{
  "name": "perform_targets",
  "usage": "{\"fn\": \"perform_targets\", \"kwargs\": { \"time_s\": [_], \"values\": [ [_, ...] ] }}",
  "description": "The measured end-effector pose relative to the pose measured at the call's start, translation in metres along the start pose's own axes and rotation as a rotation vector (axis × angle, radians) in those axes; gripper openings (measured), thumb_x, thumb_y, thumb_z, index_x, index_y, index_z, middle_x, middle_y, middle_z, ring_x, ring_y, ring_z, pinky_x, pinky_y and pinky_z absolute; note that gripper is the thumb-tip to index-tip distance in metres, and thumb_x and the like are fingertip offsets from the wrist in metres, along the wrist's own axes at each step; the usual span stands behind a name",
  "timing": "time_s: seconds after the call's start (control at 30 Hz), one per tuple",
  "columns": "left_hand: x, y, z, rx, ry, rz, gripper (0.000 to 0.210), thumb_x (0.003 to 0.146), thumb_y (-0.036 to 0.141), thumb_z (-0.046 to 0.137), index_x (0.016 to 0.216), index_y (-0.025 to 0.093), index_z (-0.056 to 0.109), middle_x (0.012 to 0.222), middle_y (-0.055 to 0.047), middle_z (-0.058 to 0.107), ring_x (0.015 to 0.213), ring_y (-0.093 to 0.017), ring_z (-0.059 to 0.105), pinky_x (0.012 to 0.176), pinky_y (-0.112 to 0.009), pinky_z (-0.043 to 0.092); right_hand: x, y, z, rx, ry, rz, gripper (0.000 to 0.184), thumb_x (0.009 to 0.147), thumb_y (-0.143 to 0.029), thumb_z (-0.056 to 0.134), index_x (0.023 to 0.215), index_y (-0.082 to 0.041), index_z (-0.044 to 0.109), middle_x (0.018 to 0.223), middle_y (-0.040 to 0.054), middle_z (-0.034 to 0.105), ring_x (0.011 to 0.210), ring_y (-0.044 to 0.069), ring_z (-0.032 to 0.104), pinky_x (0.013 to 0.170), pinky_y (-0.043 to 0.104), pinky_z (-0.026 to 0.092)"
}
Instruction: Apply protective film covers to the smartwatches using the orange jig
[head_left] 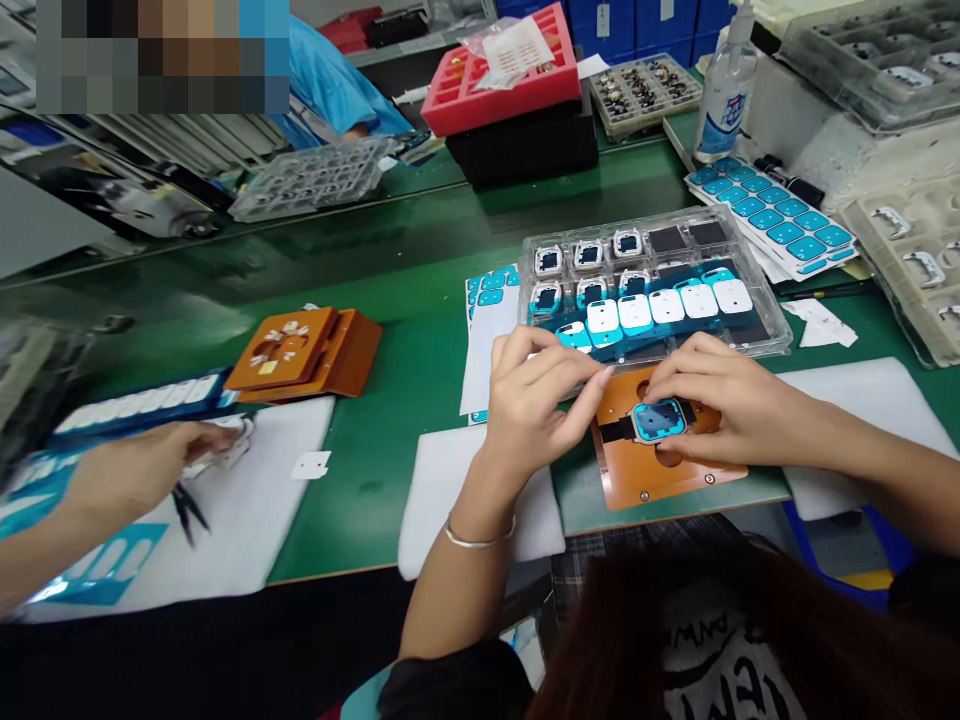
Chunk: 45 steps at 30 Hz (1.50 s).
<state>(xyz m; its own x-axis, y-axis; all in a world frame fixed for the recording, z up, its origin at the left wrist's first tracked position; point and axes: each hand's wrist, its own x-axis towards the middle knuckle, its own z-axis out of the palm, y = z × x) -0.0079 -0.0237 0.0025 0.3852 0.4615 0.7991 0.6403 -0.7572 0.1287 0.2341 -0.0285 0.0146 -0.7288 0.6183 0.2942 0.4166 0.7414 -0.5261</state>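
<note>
A square watch case (pixel 658 421) with a blue film around its dark face sits on an orange fixture plate (pixel 622 480). A dark strap-like piece (pixel 617 430) lies at its left side. My right hand (pixel 720 400) grips the case by its edges, thumb below and fingers above. My left hand (pixel 536 395) is raised just left of the case, its thumb and forefinger pinched together. Whatever is between those fingertips is too small to make out. Right behind both hands, a blue strip of white stickers (pixel 666 306) lies across a clear compartment tray (pixel 772 335) holding several watch cases.
At left, a co-worker's hand (pixel 142 465) holds a whitish part over a white foam mat (pixel 292 440), near black tweezers (pixel 189 510). Another orange fixture (pixel 300 350) stands between us. Blue sticker sheets (pixel 780 215), a pump bottle (pixel 726 95) and a red box (pixel 510 90) stand behind.
</note>
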Motion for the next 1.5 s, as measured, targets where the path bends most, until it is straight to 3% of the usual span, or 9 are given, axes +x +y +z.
{"fn": "perform_targets", "kwargs": {
  "time_s": [0.37, 0.53, 0.63, 0.7, 0.77, 0.97, 1.17, 1.37, 1.5],
  "values": [
    [0.000, 0.000, 0.000, 0.000, 0.010, 0.010, 0.008, 0.086, 0.017, 0.068, 0.081, 0.022, 0.064, 0.071, 0.001, 0.071, 0.077, -0.018, 0.055, 0.069, -0.036, 0.041, 0.002, 0.003, 0.008, -0.006, 0.001, 0.090, 0.033, 0.071, -0.032, 0.084, 0.099, -0.020, 0.070, 0.107, 0.0079, 0.068, 0.096, 0.027, 0.051, 0.082, 0.042, 0.048],
    [0.001, -0.002, 0.001, -0.011, 0.085, 0.010, 0.011, 0.084, 0.016, 0.069, 0.078, 0.022, 0.063, 0.069, 0.002, 0.071, 0.072, -0.017, 0.054, 0.067, -0.034, 0.041, 0.004, 0.003, -0.020, 0.042, -0.034, 0.071, 0.062, 0.078, -0.062, 0.075, 0.124, -0.023, 0.064, 0.125, 0.0099, 0.065, 0.116, 0.032, 0.054, 0.096, 0.049, 0.048],
    [0.003, -0.005, 0.001, -0.001, 0.193, -0.011, 0.013, 0.083, 0.014, 0.070, 0.075, 0.021, 0.062, 0.066, 0.003, 0.070, 0.068, -0.015, 0.054, 0.063, -0.031, 0.042, 0.014, 0.003, -0.027, 0.001, -0.007, 0.019, 0.073, 0.093, -0.069, 0.051, 0.151, -0.027, 0.039, 0.156, 0.0096, 0.042, 0.145, 0.035, 0.033, 0.116, 0.060, 0.030],
    [0.003, -0.008, 0.001, 0.007, 0.283, -0.042, 0.015, 0.084, 0.014, 0.068, 0.073, 0.021, 0.062, 0.064, 0.003, 0.068, 0.064, -0.013, 0.054, 0.063, -0.029, 0.042, 0.026, 0.000, -0.020, -0.066, -0.080, -0.035, 0.071, 0.100, -0.065, 0.035, 0.160, -0.030, 0.017, 0.167, 0.0053, 0.020, 0.154, 0.034, 0.010, 0.121, 0.066, 0.010],
    [0.003, -0.012, 0.001, 0.018, 0.361, -0.077, 0.017, 0.086, 0.014, 0.065, 0.071, 0.020, 0.062, 0.063, 0.003, 0.067, 0.061, -0.012, 0.054, 0.064, -0.029, 0.043, 0.038, -0.003, -0.005, -0.146, -0.163, -0.100, 0.071, 0.102, -0.061, 0.031, 0.161, -0.028, 0.008, 0.168, 0.0044, 0.012, 0.155, 0.034, 0.002, 0.120, 0.068, -0.003],
    [0.001, -0.020, -0.002, 0.032, 0.443, -0.144, 0.021, 0.088, 0.016, 0.064, 0.067, 0.019, 0.061, 0.061, 0.003, 0.066, 0.062, -0.011, 0.053, 0.063, -0.027, 0.041, 0.056, -0.006, 0.040, -0.243, -0.267, -0.179, 0.078, 0.102, -0.061, 0.030, 0.160, -0.011, 0.014, 0.165, 0.0139, 0.019, 0.155, 0.033, 0.005, 0.122, 0.066, -0.003],
    [0.001, -0.015, 0.004, 0.008, 0.415, -0.116, 0.020, 0.088, 0.018, 0.064, 0.068, 0.019, 0.061, 0.063, 0.003, 0.066, 0.062, -0.011, 0.054, 0.065, -0.027, 0.043, 0.051, -0.001, 0.053, -0.243, -0.223, -0.168, 0.072, 0.102, -0.059, 0.033, 0.160, -0.017, 0.020, 0.164, 0.0110, 0.026, 0.154, 0.033, 0.008, 0.119, 0.067, -0.009],
    [0.003, -0.015, 0.006, -0.005, 0.406, -0.073, 0.019, 0.088, 0.015, 0.064, 0.069, 0.019, 0.061, 0.063, 0.003, 0.066, 0.062, -0.011, 0.053, 0.064, -0.027, 0.043, 0.052, -0.004, 0.024, -0.085, -0.161, -0.130, 0.060, 0.104, -0.053, 0.032, 0.156, -0.022, 0.028, 0.166, 0.0101, 0.023, 0.153, 0.032, 0.012, 0.121, 0.064, 0.009],
    [0.003, -0.015, 0.005, -0.007, 0.424, -0.050, 0.018, 0.088, 0.013, 0.063, 0.071, 0.019, 0.060, 0.064, 0.003, 0.066, 0.062, -0.011, 0.053, 0.065, -0.028, 0.042, 0.038, -0.003, -0.015, -0.041, -0.055, -0.167, 0.043, 0.098, -0.055, 0.049, 0.117, -0.019, 0.061, 0.124, 0.0138, 0.062, 0.118, 0.031, 0.050, 0.099, 0.051, 0.042]
  ]
}}
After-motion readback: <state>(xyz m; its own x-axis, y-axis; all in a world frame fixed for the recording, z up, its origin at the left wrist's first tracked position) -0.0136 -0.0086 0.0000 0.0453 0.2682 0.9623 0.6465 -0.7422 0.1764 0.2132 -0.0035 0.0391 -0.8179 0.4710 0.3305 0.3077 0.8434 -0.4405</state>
